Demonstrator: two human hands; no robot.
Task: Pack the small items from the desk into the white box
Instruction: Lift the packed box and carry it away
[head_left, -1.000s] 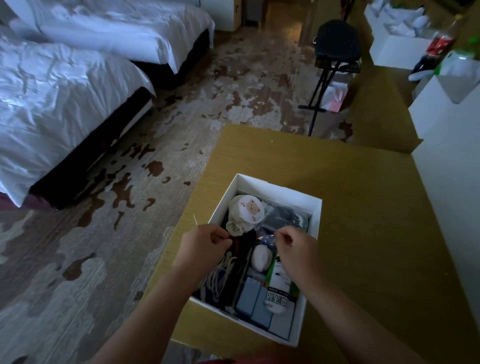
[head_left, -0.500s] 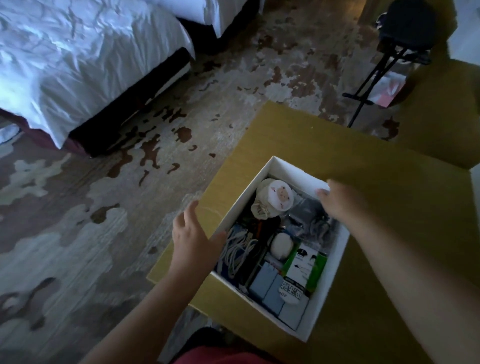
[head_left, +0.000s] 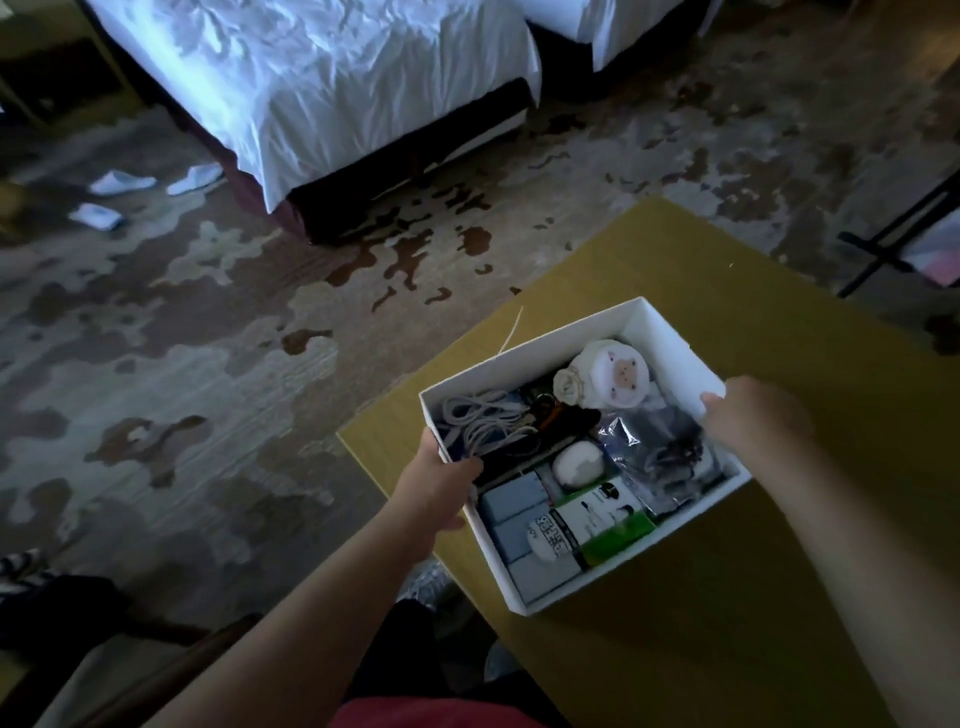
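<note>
left hand (head_left: 439, 480) grip: clamps white box (head_left: 535, 345) wall | right hand (head_left: 753, 418) grip: clasps far wall

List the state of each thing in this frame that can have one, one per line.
Box: open, no lid, packed, held at two sides.
Left hand: gripping the box's left wall.
Right hand: gripping the box's right rim.
Cable: coiled, in the box.
Plastic bag: crumpled, in the box.
Green carton: lying flat in the box.
Bed: sheets rumpled.
</note>
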